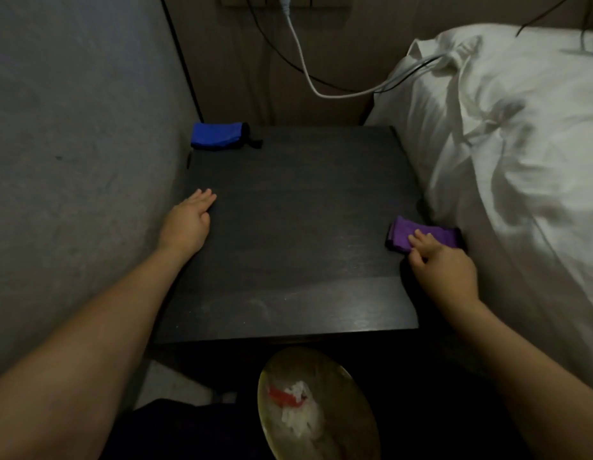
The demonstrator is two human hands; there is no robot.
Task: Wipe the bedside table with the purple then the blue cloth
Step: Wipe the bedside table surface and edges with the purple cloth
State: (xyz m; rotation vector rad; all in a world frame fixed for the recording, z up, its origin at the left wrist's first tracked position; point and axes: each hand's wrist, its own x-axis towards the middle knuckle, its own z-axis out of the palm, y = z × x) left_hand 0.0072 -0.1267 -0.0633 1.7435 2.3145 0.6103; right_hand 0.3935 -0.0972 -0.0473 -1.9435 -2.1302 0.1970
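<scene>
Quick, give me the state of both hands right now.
Left hand: open, flat on the bedside table, holding nothing.
Right hand: fingers on the purple cloth at the table's right edge; whether it grips it cannot be told.

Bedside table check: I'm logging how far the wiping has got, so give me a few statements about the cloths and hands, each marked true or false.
1. The right hand has its fingers on the purple cloth. True.
2. The blue cloth lies at the near right corner of the bedside table. False: it sits at the far left corner, by the wall.
3. The left hand holds the blue cloth. False: it rests flat on the tabletop, apart from that cloth, with nothing in its grip.
4. The purple cloth lies at the table's right edge, beside the white bedding. True.
5. A white cable hangs behind the table. True.
</scene>
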